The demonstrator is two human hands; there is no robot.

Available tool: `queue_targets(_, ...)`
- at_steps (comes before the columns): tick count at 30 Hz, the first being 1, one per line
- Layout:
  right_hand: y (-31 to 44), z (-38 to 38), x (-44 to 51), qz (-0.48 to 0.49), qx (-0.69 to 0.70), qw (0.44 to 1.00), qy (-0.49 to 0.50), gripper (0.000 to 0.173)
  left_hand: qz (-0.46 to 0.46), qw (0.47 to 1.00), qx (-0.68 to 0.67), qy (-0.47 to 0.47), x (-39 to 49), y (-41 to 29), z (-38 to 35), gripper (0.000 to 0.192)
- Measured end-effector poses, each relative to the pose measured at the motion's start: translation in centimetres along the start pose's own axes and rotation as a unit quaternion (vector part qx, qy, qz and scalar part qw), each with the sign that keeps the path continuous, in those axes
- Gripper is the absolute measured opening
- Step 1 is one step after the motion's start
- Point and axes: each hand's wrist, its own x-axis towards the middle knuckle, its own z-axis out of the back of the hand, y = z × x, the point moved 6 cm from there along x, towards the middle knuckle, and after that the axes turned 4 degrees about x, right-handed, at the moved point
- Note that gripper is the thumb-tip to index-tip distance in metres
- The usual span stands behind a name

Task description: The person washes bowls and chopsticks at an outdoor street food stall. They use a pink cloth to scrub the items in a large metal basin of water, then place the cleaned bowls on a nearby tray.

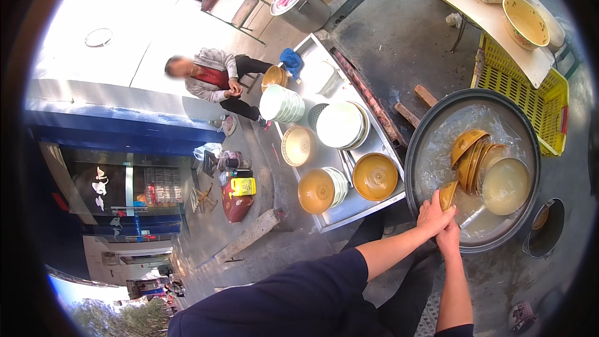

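Note:
My left hand (433,216) grips a small yellow-brown bowl (448,195), tilted on its side over a large dark-rimmed round basin (412,168) of cloudy water. Close below it, my right hand (449,238) touches the left one. Its fingers are partly hidden, so what it holds does not show. A pale handle (472,216) lies just beyond the right hand and points to a round, pale scoop-like vessel (506,186) in the water. Beside that vessel, several yellow-brown bowls (469,161) lean nested together in the basin.
Left of the basin, a metal tray table (292,221) carries stacked white bowls (339,124) and a yellow-brown bowl (375,176). A seated person (213,75) is beyond it. A yellow crate (547,112) and a dark bucket (554,231) stand near the basin's right.

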Motion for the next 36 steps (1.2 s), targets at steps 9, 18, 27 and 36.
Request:
queue_targets(9,0.0,-1.6,-1.6,0.053,-0.105,0.990,0.081,0.040,0.086,0.993,-0.074,0.038,-0.1,2.4,1.6,0.094)
queue_targets(18,1.8,-1.7,-1.2,0.089,-0.192,0.971,0.107,0.038,0.081,0.972,-0.221,0.004,3.1,4.3,1.0,0.091)
queue_targets(27,0.5,0.0,-1.1,0.136,-0.294,0.939,0.118,0.036,0.087,0.982,-0.170,-0.007,3.8,4.3,0.7,0.103)
queue_targets(36,3.4,-0.1,-1.6,0.151,-0.303,0.920,0.196,0.026,-0.187,0.977,-0.024,-0.101,-2.2,0.4,4.8,0.072)
